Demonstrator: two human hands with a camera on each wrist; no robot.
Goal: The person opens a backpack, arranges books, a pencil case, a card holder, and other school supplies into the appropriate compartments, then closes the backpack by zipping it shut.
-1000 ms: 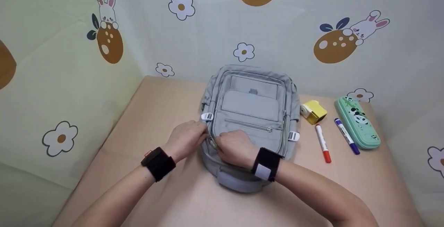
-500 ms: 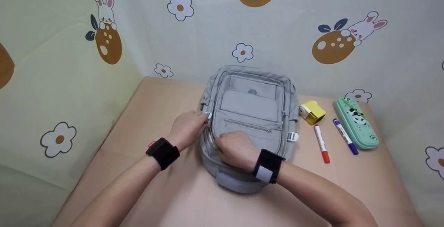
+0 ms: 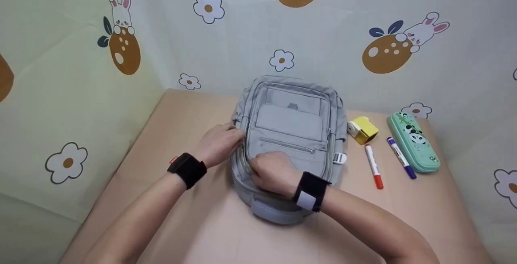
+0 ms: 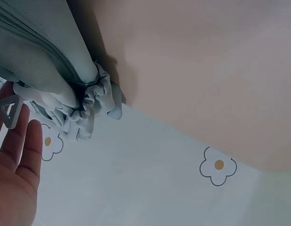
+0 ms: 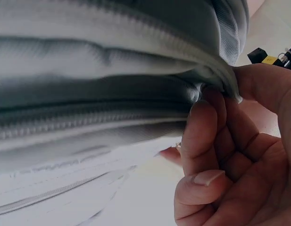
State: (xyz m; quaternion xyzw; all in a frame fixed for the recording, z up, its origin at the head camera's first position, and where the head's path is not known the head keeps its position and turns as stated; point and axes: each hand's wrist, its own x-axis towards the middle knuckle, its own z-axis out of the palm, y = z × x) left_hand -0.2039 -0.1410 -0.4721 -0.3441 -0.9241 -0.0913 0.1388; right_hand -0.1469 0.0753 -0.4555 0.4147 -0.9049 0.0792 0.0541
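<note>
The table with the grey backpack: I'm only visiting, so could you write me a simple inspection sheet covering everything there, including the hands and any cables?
Surface: peach-coloured tabletop, partly in shadow.
Job's things: grey backpack, lying front up, handle toward the person.
Clutter: yellow item, red marker, purple marker and green pencil case, all right of the backpack.
Grips: left hand at the backpack's side, exact hold hidden; right hand pinches its fabric.
Cables: nothing seen for certain; black items at the right wrist view's edge are unclear.
Surroundings: pale patterned hangings with flowers and rabbits.
</note>
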